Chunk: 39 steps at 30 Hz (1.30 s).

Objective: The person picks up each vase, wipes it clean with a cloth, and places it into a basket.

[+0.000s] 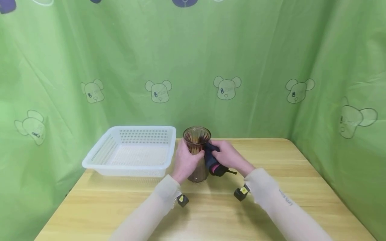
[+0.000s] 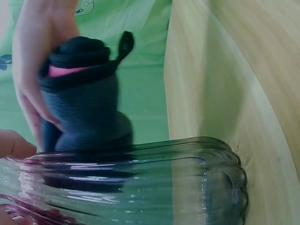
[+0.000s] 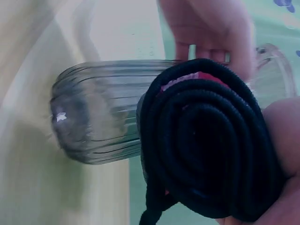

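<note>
**At mid-frame, ribbed vase (image 1: pixel 197 170) beside dark cloth roll (image 1: pixel 212 161)**

Lower in the frame, pale sleeves (image 1: pixel 141 214) reach up toward the centre. The right hand (image 1: pixel 227 154) pinches the cloth roll between thumb and fingers, probably to keep its coils tight. The left hand (image 1: pixel 187 161) curls round the vase's upper part, seemingly to steady it upright. Left of centre sits a white basket (image 1: pixel 126 166); green curtain (image 1: pixel 193 60) fills the top.

A screened-off workspace, green bear-print curtain (image 1: pixel 193 50) on three sides of a wood-grain table (image 1: pixel 211 217)
</note>
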Each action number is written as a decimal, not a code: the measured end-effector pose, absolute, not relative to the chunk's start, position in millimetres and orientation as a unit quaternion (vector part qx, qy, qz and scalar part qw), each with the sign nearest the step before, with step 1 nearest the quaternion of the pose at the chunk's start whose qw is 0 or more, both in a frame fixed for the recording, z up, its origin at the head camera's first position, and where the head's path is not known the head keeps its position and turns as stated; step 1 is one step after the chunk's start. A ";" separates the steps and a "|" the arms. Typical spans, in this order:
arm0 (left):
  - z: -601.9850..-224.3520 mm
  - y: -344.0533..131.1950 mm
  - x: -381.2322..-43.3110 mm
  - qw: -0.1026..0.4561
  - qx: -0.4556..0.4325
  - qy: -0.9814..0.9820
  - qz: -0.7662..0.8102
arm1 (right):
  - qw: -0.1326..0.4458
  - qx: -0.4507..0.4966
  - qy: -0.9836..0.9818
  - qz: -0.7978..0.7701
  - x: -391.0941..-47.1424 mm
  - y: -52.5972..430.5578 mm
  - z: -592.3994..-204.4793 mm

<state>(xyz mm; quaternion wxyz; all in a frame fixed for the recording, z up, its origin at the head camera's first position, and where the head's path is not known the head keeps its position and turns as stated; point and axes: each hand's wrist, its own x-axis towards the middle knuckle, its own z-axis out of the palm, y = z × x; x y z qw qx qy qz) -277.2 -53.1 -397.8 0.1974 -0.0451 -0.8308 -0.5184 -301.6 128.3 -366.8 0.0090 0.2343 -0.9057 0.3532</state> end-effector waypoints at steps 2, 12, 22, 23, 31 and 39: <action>-397.6 -52.3 -277.4 0.193 -0.044 -0.828 -0.525 | 0.007 0.231 -0.915 0.331 -301.5 127.0 -374.8; -400.9 -49.7 -278.2 0.187 -0.019 -0.803 -0.565 | -0.061 0.211 -0.940 0.260 -305.6 125.6 -420.2; -400.9 -53.9 -281.9 0.187 -0.018 -0.822 -0.538 | -0.038 0.244 -0.917 0.313 -309.8 130.9 -384.5; -400.6 -54.5 -282.0 0.188 -0.022 -0.822 -0.537 | -0.033 0.244 -0.915 0.321 -309.6 130.6 -378.8; -400.5 -54.5 -280.8 0.181 -0.040 -0.815 -0.549 | 0.022 0.247 -0.907 0.341 -306.6 128.1 -353.2; -399.6 -49.4 -279.6 0.189 -0.031 -0.811 -0.552 | -0.003 0.244 -0.928 0.282 -306.7 124.6 -383.4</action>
